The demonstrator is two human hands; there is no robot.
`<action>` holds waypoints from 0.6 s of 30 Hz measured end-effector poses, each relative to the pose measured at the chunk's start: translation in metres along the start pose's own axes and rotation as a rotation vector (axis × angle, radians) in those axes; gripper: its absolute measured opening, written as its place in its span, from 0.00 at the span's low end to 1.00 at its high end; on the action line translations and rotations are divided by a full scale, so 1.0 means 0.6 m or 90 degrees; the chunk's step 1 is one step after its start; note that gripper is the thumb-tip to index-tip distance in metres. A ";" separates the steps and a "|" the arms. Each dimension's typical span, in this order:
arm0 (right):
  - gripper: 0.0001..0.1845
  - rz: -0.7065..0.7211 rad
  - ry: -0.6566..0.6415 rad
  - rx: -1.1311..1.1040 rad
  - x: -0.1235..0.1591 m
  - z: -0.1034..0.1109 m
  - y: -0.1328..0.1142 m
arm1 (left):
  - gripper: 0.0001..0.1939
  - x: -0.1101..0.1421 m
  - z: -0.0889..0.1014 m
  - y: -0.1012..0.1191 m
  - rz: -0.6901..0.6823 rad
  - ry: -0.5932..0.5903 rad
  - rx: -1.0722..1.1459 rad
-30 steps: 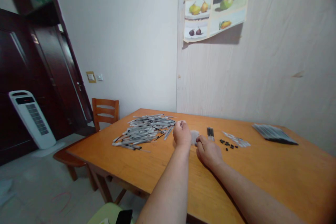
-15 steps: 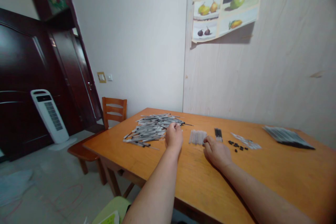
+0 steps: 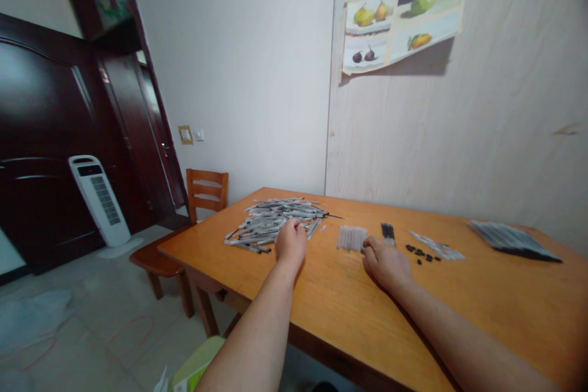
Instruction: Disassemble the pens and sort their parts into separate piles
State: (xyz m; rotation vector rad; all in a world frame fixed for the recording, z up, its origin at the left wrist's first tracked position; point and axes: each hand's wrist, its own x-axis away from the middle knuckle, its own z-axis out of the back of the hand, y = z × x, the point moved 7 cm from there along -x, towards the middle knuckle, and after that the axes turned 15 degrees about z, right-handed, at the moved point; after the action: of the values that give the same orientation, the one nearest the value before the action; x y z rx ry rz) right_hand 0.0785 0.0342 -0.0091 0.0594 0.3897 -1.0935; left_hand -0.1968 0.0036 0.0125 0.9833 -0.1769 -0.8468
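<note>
two bare hands, one pen heap, one row of clear barrels, on a wooden table.

left hand (image 3: pixel 291 242): fingers curled, at the near right edge of the heap of pens (image 3: pixel 257 226); cannot tell whether it pinches anything. right hand (image 3: pixel 388 263): fingers bent, tips at the right end of the row of clear barrels (image 3: pixel 351 237); grip on any of them cannot be told. just beyond it, a black-ended bundle (image 3: pixel 388 231); to its right, small black pieces (image 3: pixel 429 256) and scattered whitish pieces (image 3: pixel 452 253). farther right, a flat stack (image 3: pixel 512 237), dark along its near edge. beneath all, the wooden table (image 3: pixel 340 300).
</note>
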 end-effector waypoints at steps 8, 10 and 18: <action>0.19 -0.001 0.002 -0.002 0.000 -0.001 0.002 | 0.13 -0.015 0.037 -0.035 0.008 0.022 -0.058; 0.18 0.000 0.004 -0.005 0.001 0.000 0.002 | 0.13 -0.017 0.042 -0.038 0.008 0.030 -0.083; 0.18 0.007 0.021 -0.004 0.000 -0.003 0.002 | 0.11 -0.007 0.010 -0.018 -0.031 -0.004 -0.201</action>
State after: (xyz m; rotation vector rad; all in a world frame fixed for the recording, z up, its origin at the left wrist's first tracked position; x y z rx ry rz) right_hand 0.0788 0.0353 -0.0106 0.0741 0.4228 -1.0817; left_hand -0.2084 -0.0005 0.0086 0.6907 -0.0231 -0.8917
